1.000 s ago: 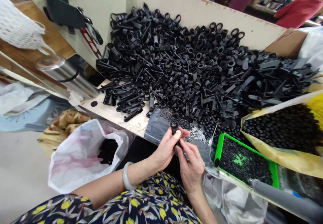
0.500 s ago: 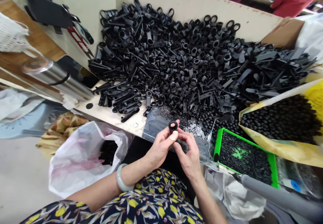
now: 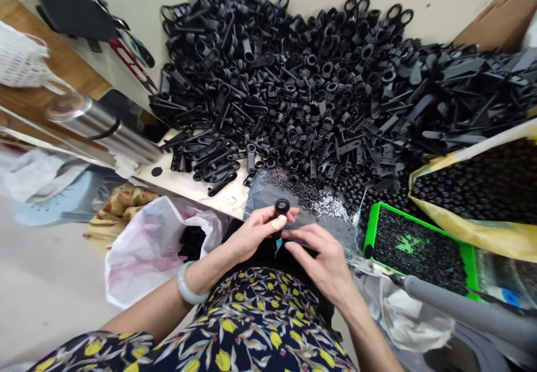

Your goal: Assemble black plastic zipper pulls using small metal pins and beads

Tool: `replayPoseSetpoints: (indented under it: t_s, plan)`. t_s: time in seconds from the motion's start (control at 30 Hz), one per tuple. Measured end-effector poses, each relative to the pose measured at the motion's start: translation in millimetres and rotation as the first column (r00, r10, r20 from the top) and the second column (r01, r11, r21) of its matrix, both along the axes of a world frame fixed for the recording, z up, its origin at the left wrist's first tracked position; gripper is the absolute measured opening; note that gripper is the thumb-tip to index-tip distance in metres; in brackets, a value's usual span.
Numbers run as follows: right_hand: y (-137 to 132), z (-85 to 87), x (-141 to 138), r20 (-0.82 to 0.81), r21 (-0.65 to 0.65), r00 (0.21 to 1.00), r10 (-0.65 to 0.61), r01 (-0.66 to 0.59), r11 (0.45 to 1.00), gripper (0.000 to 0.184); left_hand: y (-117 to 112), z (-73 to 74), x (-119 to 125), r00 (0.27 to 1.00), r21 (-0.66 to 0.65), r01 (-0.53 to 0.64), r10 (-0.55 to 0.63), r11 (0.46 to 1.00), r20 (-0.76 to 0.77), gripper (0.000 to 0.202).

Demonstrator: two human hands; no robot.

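My left hand (image 3: 255, 232) pinches a small black plastic part (image 3: 281, 208) with a round ringed top, holding it upright just below the table's front edge. My right hand (image 3: 323, 257) is beside it to the right, fingers stretched towards the part's lower end and a clear plastic bag (image 3: 293, 204); whether it holds anything is hidden. A pale bangle (image 3: 184, 285) sits on my left wrist. Behind the hands a large heap of black plastic parts (image 3: 319, 92) covers the table.
A green tray (image 3: 419, 246) of tiny black pieces and a yellow bag (image 3: 482, 193) of black beads lie right. A grey tool handle (image 3: 461, 310) juts at lower right. A steel flask (image 3: 100, 128) and red snips (image 3: 130, 64) are left; a white bag (image 3: 155, 249) hangs below.
The view tipped down and the hands dropped slightly. My right hand has come away from the part and spread its fingers lower, while my left hand still holds the part.
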State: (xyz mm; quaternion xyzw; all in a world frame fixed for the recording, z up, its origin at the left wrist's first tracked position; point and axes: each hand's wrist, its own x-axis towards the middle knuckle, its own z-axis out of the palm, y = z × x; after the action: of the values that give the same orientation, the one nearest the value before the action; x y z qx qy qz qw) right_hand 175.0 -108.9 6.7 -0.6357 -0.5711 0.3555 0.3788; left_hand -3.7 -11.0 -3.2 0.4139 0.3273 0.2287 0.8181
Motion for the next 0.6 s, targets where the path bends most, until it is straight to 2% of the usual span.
replayPoseSetpoints:
  t_s: [0.07, 0.13, 0.2, 0.27, 0.33, 0.47, 0.6]
  plan:
    - [2.4, 5.4, 11.2, -0.049, -0.009, 0.993, -0.112, 0.112, 0.994, 0.023, 1.1, 1.5, -4.5, 0.998, 0.023, 0.058, -0.057, 0.998, -0.022, 0.043]
    - [9.2, 6.4, 13.2, -0.231, -0.07, 0.961, -0.149, 0.137, 0.988, 0.034, -0.6, 5.2, -5.1, 0.988, 0.046, 0.152, -0.151, 0.987, -0.019, 0.046]
    - [17.8, 4.0, 7.9, -0.455, -0.165, 0.887, -0.084, 0.008, 0.986, 0.044, -3.8, 10.4, -3.6, 0.976, 0.079, 0.216, -0.215, 0.973, -0.025, 0.046]
    - [24.9, 0.7, 0.5, -0.605, -0.219, 0.795, -0.042, -0.116, 0.969, 0.045, -6.3, 16.1, -2.7, 0.965, 0.12, 0.26, -0.255, 0.958, -0.061, 0.042]
    - [28.9, -1.4, -4.3, -0.666, -0.237, 0.745, -0.039, -0.161, 0.958, 0.043, -6.7, 21.1, -3.9, 0.947, 0.17, 0.313, -0.294, 0.934, -0.13, 0.036]
    - [30.1, -1.1, -3.1, -0.714, -0.238, 0.7, -0.026, -0.208, 0.949, 0.043, -3.1, 26.0, -10.5, 0.901, 0.25, 0.415, -0.357, 0.875, -0.246, 0.027]
    - [27.4, 2.0, 1.0, -0.708, -0.222, 0.706, 0.022, -0.252, 0.942, 0.043, 0.3, 25.6, -14.1, 0.878, 0.277, 0.475, -0.426, 0.835, -0.219, 0.027]
